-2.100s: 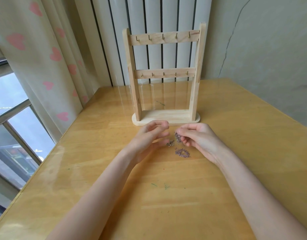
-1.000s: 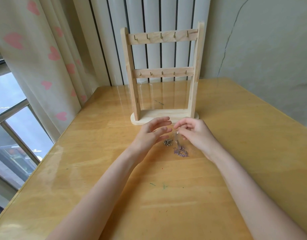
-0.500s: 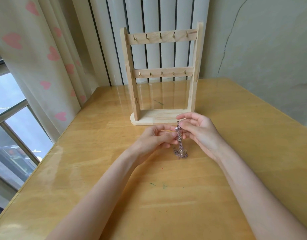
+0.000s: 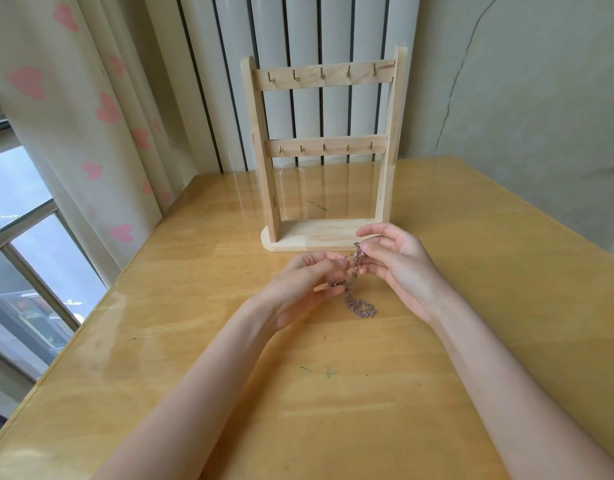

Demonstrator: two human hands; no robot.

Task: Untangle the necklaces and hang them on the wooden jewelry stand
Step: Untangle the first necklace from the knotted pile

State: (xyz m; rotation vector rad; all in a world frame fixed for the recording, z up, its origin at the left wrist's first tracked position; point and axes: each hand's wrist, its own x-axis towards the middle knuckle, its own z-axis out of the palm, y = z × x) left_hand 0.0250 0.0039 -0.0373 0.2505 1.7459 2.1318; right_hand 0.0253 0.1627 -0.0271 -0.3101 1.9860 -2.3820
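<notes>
Glossy wood table [image 4: 194, 341]; matt pale wood stand [image 4: 324, 79] (metal hooks); metal chain [image 4: 359, 306].

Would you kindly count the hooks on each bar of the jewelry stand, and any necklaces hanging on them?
Hooks on the top bar of the stand: 5
Hooks on the lower bar: 5
Necklaces hanging on hooks: 0; the chain is pinched by the left hand and right hand.
Total hooks: 10

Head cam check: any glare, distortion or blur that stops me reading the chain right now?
Head view: daylight from the window puts pale glare streaks on the table; wide-angle bends the table edges and the wooden stand leans; the necklace chain, pinched by left hand and right hand, is sharp enough to see but too fine to resolve tangles.
</notes>
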